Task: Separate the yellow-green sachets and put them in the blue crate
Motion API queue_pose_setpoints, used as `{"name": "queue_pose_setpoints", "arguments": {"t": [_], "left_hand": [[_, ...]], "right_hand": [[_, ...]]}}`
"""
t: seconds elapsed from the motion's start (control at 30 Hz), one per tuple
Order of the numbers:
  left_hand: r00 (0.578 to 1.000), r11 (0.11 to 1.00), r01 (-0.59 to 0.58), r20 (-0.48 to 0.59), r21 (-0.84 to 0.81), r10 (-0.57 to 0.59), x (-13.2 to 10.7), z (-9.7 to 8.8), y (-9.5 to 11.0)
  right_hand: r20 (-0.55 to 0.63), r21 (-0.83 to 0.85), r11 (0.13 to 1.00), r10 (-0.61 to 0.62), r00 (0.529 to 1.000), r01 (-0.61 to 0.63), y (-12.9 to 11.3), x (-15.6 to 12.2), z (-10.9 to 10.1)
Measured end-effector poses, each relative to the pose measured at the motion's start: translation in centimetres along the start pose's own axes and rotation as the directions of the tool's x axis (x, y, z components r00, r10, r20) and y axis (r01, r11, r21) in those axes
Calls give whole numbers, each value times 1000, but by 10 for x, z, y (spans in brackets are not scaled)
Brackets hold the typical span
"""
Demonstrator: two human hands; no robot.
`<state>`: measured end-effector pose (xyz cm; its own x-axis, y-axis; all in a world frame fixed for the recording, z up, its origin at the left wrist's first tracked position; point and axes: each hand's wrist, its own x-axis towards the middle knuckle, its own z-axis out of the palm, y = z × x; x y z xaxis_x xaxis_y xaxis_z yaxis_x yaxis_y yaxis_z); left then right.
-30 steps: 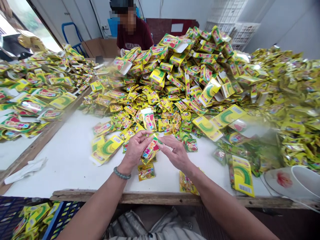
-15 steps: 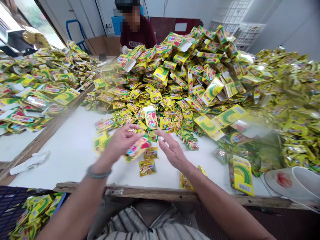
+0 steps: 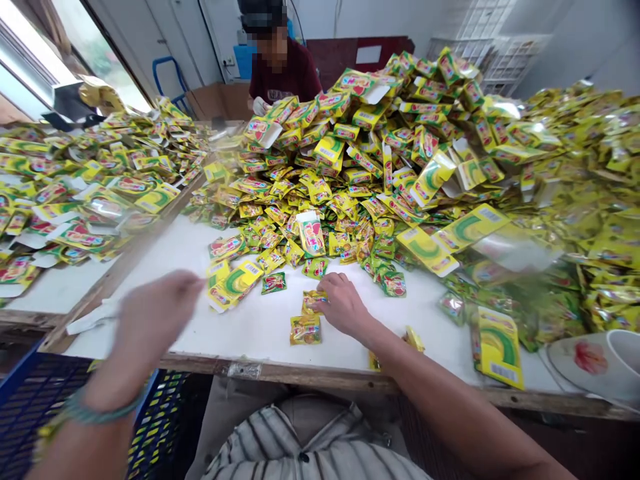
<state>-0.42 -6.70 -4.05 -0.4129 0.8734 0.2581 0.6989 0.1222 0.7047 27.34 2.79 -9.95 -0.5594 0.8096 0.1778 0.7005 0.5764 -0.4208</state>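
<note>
My left hand [image 3: 160, 317], smeared by motion, is over the left part of the white table, near a white cloth. Its fingers are too blurred to show whether it holds anything. My right hand [image 3: 345, 303] has its fingers closed on the edge of a small yellow packet [image 3: 311, 302] lying on the table. Just in front of that lies another yellow packet [image 3: 305, 331]. A small green packet [image 3: 274, 283] rests farther left. Flat yellow-green cartons [image 3: 235, 283] lie beyond it. An upright-facing carton [image 3: 311, 235] leans on the heap of small packets.
A tall heap of cartons [image 3: 370, 117] and packets fills the table's far side. More cartons [image 3: 95, 207] lie left of a wooden divider. A white flowered container [image 3: 583, 360] stands at right. Below the left edge is a blue crate [image 3: 160, 400]. A person [image 3: 285, 70] sits opposite.
My left hand has swung left, away from the middle; the carton it held no longer shows there. My right hand has come down onto the small yellow packet.
</note>
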Motion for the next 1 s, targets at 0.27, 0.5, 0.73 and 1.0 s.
{"name": "queue_pose_setpoints", "arguments": {"t": [0.27,0.5,0.73,1.0], "left_hand": [[901,761,-383,394,524,183,22,102,36],[935,995,-8,352,-100,43,25,126,42],[837,668,367,543,-647,66,15,149,58],[821,476,447,558,-757,116,9,143,56]], "right_hand": [[133,-118,988,113,985,-98,-4,-1,-6],[129,353,895,242,962,-273,14,5,-20],[43,617,742,299,953,-261,21,5,-32],[-50,671,729,221,974,-131,13,5,-29]]}}
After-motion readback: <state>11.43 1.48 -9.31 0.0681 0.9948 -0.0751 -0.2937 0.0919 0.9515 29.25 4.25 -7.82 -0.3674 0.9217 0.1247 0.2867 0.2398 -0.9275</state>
